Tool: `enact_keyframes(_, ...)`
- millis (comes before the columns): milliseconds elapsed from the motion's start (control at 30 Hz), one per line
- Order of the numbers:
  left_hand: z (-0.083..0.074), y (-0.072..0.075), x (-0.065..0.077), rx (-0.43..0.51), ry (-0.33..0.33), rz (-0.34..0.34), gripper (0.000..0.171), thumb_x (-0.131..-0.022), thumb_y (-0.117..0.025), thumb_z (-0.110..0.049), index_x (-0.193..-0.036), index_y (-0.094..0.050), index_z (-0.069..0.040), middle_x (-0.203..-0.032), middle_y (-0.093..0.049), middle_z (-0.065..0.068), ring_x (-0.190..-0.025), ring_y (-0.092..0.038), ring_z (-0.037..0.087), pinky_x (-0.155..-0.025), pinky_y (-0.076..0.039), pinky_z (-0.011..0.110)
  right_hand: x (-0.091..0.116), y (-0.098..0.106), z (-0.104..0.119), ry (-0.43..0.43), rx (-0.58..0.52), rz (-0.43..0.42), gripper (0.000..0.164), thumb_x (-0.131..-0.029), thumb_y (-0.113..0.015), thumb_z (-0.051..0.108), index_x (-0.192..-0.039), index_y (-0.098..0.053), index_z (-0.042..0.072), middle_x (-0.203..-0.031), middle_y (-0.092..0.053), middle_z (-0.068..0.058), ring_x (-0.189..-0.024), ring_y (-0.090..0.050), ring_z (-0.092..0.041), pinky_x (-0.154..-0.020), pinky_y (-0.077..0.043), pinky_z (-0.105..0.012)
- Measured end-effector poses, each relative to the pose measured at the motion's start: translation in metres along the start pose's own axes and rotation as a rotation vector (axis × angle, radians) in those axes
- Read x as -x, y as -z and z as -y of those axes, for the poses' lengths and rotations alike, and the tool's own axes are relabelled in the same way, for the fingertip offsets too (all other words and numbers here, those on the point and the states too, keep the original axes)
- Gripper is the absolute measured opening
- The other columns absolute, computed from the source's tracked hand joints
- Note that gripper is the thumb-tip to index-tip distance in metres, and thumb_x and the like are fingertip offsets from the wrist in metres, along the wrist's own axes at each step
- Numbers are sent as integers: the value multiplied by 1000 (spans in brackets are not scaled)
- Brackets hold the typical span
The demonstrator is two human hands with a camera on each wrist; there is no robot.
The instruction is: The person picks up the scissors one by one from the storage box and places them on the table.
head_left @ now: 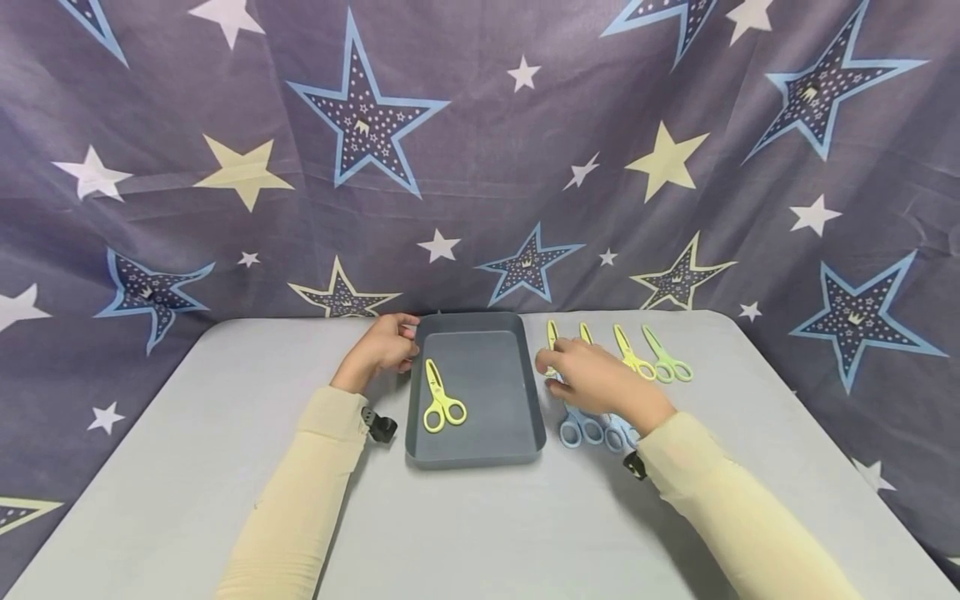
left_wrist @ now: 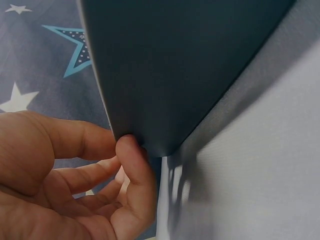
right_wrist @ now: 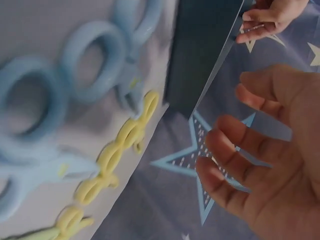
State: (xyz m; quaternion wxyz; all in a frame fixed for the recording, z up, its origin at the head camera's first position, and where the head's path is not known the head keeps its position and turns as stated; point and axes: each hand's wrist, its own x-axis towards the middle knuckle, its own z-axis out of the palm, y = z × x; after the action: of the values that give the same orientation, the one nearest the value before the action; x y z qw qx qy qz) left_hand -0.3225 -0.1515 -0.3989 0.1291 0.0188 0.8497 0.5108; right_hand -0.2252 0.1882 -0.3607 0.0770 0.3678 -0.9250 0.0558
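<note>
A grey tray (head_left: 487, 396) lies on the table with one pair of yellow scissors (head_left: 441, 397) inside, handles toward me. My left hand (head_left: 385, 344) pinches the tray's rim near the far left corner; in the left wrist view the thumb of that hand (left_wrist: 65, 175) presses the outer wall. Beyond the tray's right side, my right hand (head_left: 596, 375) hovers over the scissors there, fingers loosely bent. In the right wrist view that hand (right_wrist: 272, 155) holds nothing. Partly beneath it in the head view are blue scissors (head_left: 576, 414) and yellow scissors (head_left: 552, 332).
Farther right in the back row lie more yellow scissors (head_left: 625, 343) and light green scissors (head_left: 660, 354). A second blue pair (head_left: 617, 423) is partly hidden by the right wrist. A star-patterned cloth (head_left: 480, 167) hangs behind the white table (head_left: 480, 533).
</note>
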Motion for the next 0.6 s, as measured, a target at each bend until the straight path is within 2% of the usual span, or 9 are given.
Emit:
enact_keyframes(133,0,0,0,-3,3,0,64,-88,-54,10,-151,-41,2,-114,-46,13,-70,-56,16,-59,-57,28,-16,-2,14,15,20,20,14,-91,-72,15,-103,-67,13,-91,-57,-2,-83,-58,-25,-73,-51,-42)
enact_keyframes(367,0,-1,1,1,3,7,65,-88,-54,10,-151,-41,2,-115,-46,14,-69,-55,15,-59,-57,28,-38,-6,38,42,31,84,9,-93,-70,16,-96,-62,16,-88,-54,-1,-78,-53,-23,-68,-48,-37)
enact_keyframes(433,0,-1,1,2,4,7,65,-88,-54,10,-151,-41,2,-115,-46,14,-68,-55,15,-58,-56,28,-44,-7,45,39,27,102,8,-94,-69,17,-101,-65,15,-93,-57,-2,-82,-55,-23,-71,-50,-37)
enact_keyframes(600,0,-1,1,9,5,11,65,-88,-53,10,-151,-41,1,-114,-46,13,-69,-54,15,-58,-56,28,-55,-11,60,19,4,159,17,-97,-66,20,-113,-68,15,-104,-63,-3,-92,-61,-23,-78,-54,-38)
